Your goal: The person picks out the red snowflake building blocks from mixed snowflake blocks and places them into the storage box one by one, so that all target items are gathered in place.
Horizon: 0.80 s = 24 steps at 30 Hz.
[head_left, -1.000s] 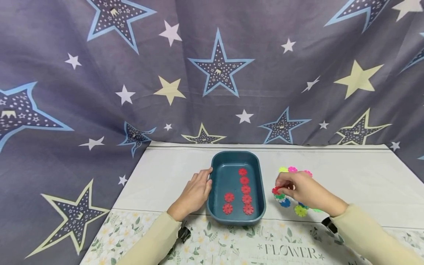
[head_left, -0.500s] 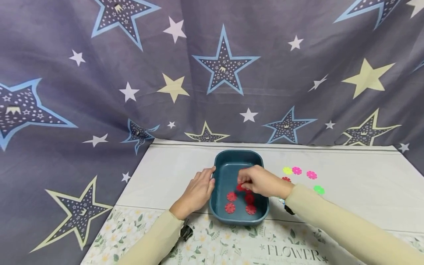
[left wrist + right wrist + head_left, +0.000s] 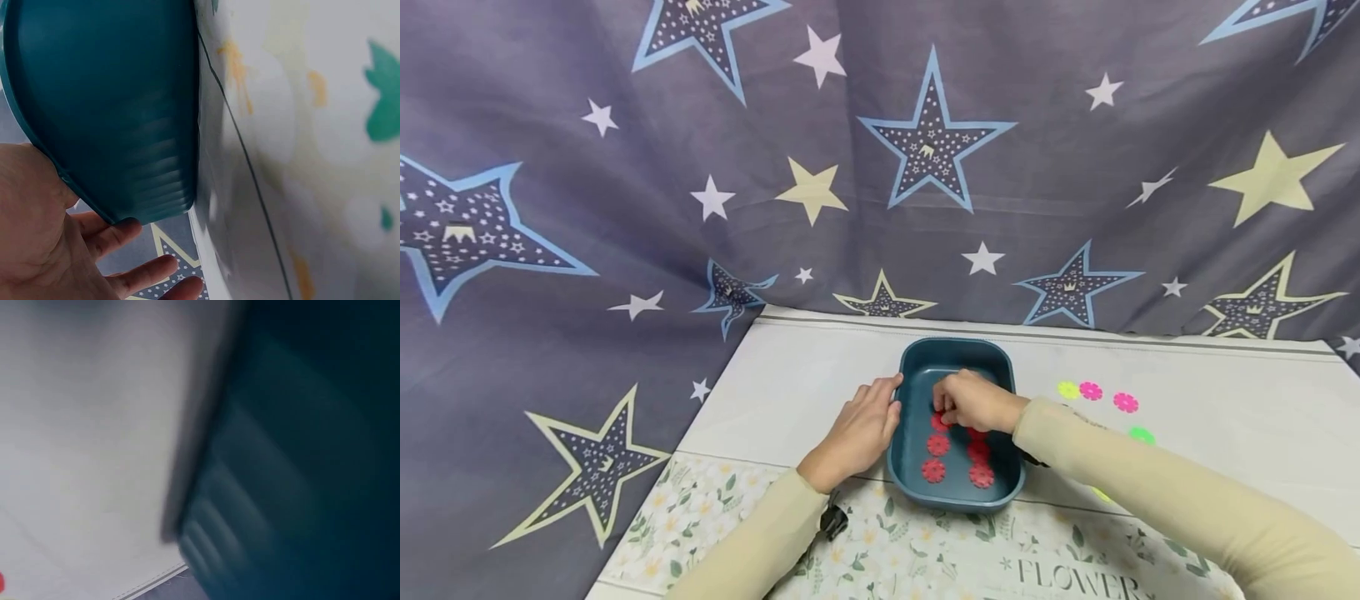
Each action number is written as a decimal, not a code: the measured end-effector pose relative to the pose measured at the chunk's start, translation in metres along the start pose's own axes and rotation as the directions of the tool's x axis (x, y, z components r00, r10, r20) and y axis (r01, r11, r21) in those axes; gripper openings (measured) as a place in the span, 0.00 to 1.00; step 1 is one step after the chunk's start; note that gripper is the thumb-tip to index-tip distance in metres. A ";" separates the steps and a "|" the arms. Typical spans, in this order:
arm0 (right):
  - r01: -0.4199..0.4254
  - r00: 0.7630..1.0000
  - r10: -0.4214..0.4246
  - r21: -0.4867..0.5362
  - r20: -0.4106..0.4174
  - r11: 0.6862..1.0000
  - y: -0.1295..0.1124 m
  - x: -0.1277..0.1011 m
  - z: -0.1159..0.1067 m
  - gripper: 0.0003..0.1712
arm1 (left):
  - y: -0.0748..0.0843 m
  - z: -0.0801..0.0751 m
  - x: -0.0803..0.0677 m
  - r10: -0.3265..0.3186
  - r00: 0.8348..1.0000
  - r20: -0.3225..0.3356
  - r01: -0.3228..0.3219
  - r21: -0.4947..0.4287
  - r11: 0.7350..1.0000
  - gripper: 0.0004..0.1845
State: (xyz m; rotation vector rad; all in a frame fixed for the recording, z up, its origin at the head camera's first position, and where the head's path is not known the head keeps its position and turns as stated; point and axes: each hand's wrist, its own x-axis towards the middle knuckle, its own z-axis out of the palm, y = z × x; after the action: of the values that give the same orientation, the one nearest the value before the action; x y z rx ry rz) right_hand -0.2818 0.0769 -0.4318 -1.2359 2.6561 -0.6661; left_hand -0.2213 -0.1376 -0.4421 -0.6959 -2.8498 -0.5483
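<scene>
A dark teal tray (image 3: 957, 505) holds red snowflake discs in two columns, such as a disc (image 3: 933, 471) at the front of the left column and another (image 3: 981, 476) at the front of the right one. My right hand (image 3: 973, 400) reaches in and pinches a red snowflake disc (image 3: 939, 421) at the far end of the left column. It hides part of the right column. My left hand (image 3: 859, 425) rests against the tray's left rim, and in the left wrist view its fingers (image 3: 147, 275) spread loosely, one touching the tray wall.
Right of the tray lie loose discs on the white cloth: a yellow one (image 3: 1067, 390), pink ones (image 3: 1125, 402) and a green one (image 3: 1142, 435). My right forearm covers others. A star-patterned curtain (image 3: 820, 275) hangs behind the table.
My right hand has carried a red disc leftward from the loose discs into the tray, to the left column's far end. The left hand has stayed at the rim. The head view has shifted slightly.
</scene>
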 end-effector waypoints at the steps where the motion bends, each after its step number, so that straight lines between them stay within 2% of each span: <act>1: 0.001 1.000 -0.001 -0.010 -0.012 1.000 0.001 -0.001 0.000 0.04 | 0.001 0.000 0.000 -0.002 1.000 0.005 0.002 0.000 1.000 0.23; 5: 0.048 0.993 -0.049 -0.004 -0.108 0.999 0.003 -0.009 -0.006 0.04 | 0.001 0.000 0.001 -0.006 1.000 0.010 0.006 -0.002 1.000 0.23; 9: 0.093 0.965 -0.091 -0.002 -0.244 0.996 0.005 -0.026 -0.029 0.03 | 0.000 0.001 0.001 0.003 1.000 -0.002 -0.003 0.003 1.000 0.23; 12: 0.041 0.951 -0.042 -0.009 -0.306 0.999 0.012 -0.050 -0.049 0.03 | 0.001 0.001 0.001 0.005 1.000 -0.012 -0.005 -0.005 1.000 0.22; 15: -0.051 0.940 0.035 -0.038 -0.340 0.998 0.030 -0.078 -0.061 0.05 | 0.002 0.000 0.001 0.005 1.000 -0.020 -0.005 -0.013 1.000 0.22; 17: -0.103 0.936 0.078 -0.057 -0.342 0.993 0.046 -0.095 -0.062 0.07 | 0.002 0.000 0.001 0.003 1.000 -0.022 -0.003 -0.013 1.000 0.22; 19: -0.145 0.944 0.120 -0.059 -0.309 0.988 0.061 -0.112 -0.059 0.09 | 0.001 -0.001 0.002 0.001 1.000 -0.019 -0.001 -0.009 1.000 0.22; 24: -0.213 0.963 0.212 0.013 -0.167 0.977 0.088 -0.141 -0.044 0.15 | 0.002 0.000 0.002 -0.003 1.000 -0.004 0.003 -0.003 1.000 0.22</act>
State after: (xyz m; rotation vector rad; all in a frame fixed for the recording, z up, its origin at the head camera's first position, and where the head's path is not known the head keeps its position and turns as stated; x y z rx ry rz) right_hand -0.2645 0.2477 -0.4402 -0.9133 2.8734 -0.7584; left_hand -0.2227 -0.1351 -0.4411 -0.6906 -2.8472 -0.5544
